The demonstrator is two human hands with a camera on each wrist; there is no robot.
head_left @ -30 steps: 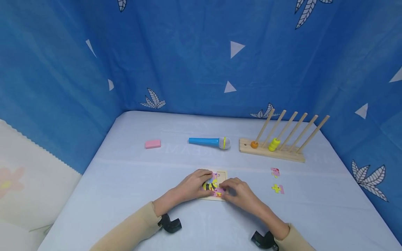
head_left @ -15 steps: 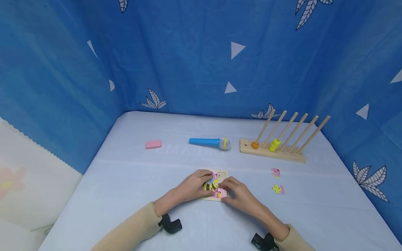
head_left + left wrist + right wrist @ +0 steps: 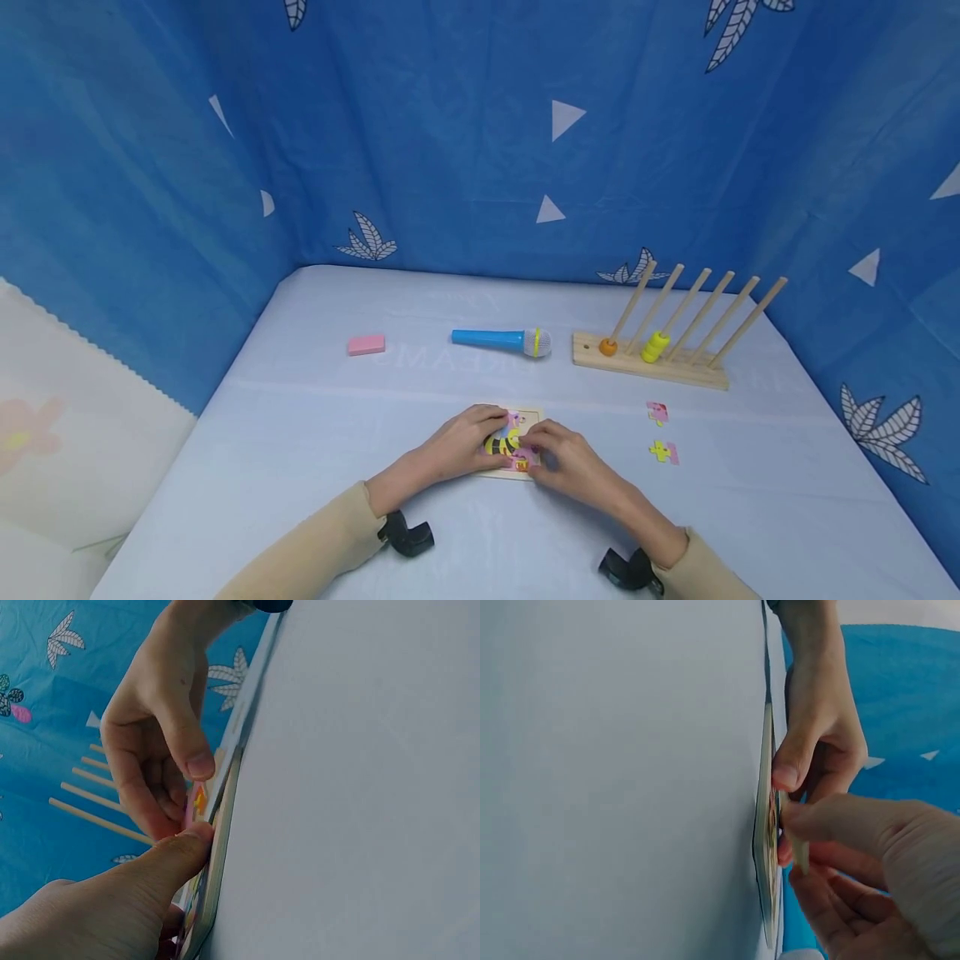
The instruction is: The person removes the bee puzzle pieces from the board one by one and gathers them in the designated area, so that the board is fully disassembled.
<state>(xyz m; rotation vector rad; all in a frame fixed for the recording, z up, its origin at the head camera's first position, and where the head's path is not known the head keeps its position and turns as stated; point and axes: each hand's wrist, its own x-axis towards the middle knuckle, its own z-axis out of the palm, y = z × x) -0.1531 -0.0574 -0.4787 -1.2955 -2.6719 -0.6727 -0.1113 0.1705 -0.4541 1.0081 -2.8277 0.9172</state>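
On the white table (image 3: pixel 300 417), the left hand (image 3: pixel 465 442) holds the puzzle board (image 3: pixel 762 840), thumb and fingers spread apart over it. The right hand (image 3: pixel 573 467) pinches a little piece (image 3: pixel 801 855) by the board — it could stick, or pop others up — if it's turned wrong or pushed hard.

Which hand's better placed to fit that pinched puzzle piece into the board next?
Probably the right hand: it pinches the puzzle piece at the board's right part, while the left hand holds the board on its left side.
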